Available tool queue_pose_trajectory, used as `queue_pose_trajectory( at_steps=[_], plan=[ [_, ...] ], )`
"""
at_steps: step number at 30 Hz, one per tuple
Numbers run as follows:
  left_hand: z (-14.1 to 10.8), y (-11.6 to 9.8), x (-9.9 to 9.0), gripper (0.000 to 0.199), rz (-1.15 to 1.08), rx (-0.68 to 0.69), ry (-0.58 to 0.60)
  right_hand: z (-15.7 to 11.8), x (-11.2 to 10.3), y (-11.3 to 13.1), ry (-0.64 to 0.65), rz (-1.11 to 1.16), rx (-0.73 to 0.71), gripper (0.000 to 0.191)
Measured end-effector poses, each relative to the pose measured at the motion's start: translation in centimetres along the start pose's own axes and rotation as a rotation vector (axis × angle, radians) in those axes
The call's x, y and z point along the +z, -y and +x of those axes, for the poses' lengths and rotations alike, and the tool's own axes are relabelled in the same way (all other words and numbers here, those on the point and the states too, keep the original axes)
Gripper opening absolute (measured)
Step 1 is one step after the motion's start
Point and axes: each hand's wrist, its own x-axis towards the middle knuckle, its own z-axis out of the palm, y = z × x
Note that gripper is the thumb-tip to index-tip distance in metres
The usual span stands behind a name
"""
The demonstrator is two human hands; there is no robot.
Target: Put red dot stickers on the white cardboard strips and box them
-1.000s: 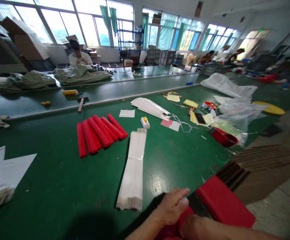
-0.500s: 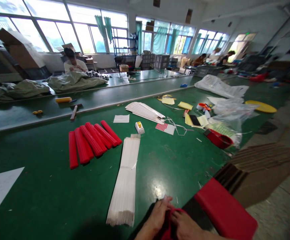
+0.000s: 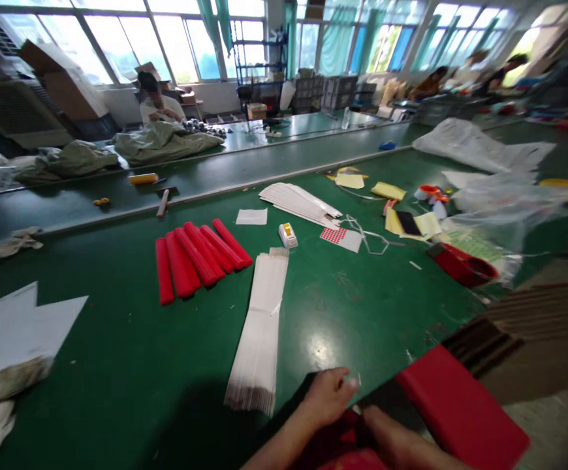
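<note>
At the table's front edge is my left hand (image 3: 330, 395), its fingers curled together above red material (image 3: 345, 444); whether it pinches anything is too small to tell. My right hand (image 3: 384, 427) is just to its right, low in the view, blurred and with its fingertips hidden beside the red material. A long bundle of thin white strips (image 3: 259, 333) lies ahead and to the left. Several red rolled bundles (image 3: 193, 258) lie side by side beyond it. A small white dispenser (image 3: 288, 235) stands near the far end of the white bundle.
A red box (image 3: 463, 405) and stacked cardboard (image 3: 523, 339) are at the right edge. White papers (image 3: 14, 333) lie at left. Farther back are a fanned white stack (image 3: 301, 204), a red dot sheet (image 3: 341, 239), a red tape roll (image 3: 465, 264) and plastic bags. A person sits across the tables.
The view has shifted, so the table items appear farther up and to the right. My left hand has risen away from my right hand, and the gap between them has widened.
</note>
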Motion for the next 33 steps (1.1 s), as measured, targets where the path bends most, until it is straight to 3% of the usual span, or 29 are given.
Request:
queue_pose_trajectory(
  at_steps=[4,8,10,13,15,16,19,23,25,28,31,33],
  plan=[
    [-2.2,-3.8,-3.7,0.032,0.286,0.187,-0.288,-0.5,-1.7,1.1,0.025,0.028,-0.058,0.016],
    [-3.6,-4.9,-9.6,0.018,0.504,0.133,-0.78,-1.7,-7.4,4.2,0.058,0.078,-0.138,0.025],
    [-3.5,-4.4,-12.5,0.019,0.621,0.095,-0.934,-1.5,-10.6,5.4,0.034,0.247,-0.122,0.029],
    [-2.5,-3.1,-15.5,0.019,0.788,0.056,-0.9,0.7,-13.4,5.3,-0.286,0.626,0.03,0.035],
    [-1.8,-2.3,-16.3,0.01,0.887,0.058,-0.823,3.0,-13.1,3.9,-0.467,0.859,0.113,0.04],
    [-1.5,-2.0,-16.5,0.011,0.926,0.07,-0.797,4.2,-12.5,3.1,-0.492,0.94,0.147,0.04],
    [-1.1,-1.5,-16.7,0.02,0.972,0.124,-0.776,7.2,-9.5,0.6,-0.406,0.897,0.238,0.035],
    [-0.6,-1.5,-17.1,0.023,0.941,0.208,-0.755,9.2,-6.5,-1.0,-0.328,0.329,0.267,0.019],
    [-0.3,-1.5,-17.4,0.024,0.939,0.244,-0.727,9.5,-6.0,-0.9,-0.327,0.204,0.231,0.015],
    [0.1,-1.3,-17.5,0.023,0.944,0.267,-0.726,9.7,-6.2,-0.4,-0.264,0.272,0.199,0.015],
    [0.4,-0.9,-17.4,0.021,0.954,0.274,-0.762,9.6,-6.9,0.4,-0.105,0.554,0.154,0.027],
    [0.5,-0.7,-17.3,0.02,0.958,0.284,-0.78,9.6,-7.4,1.0,-0.067,0.759,0.108,0.035]
  ],
)
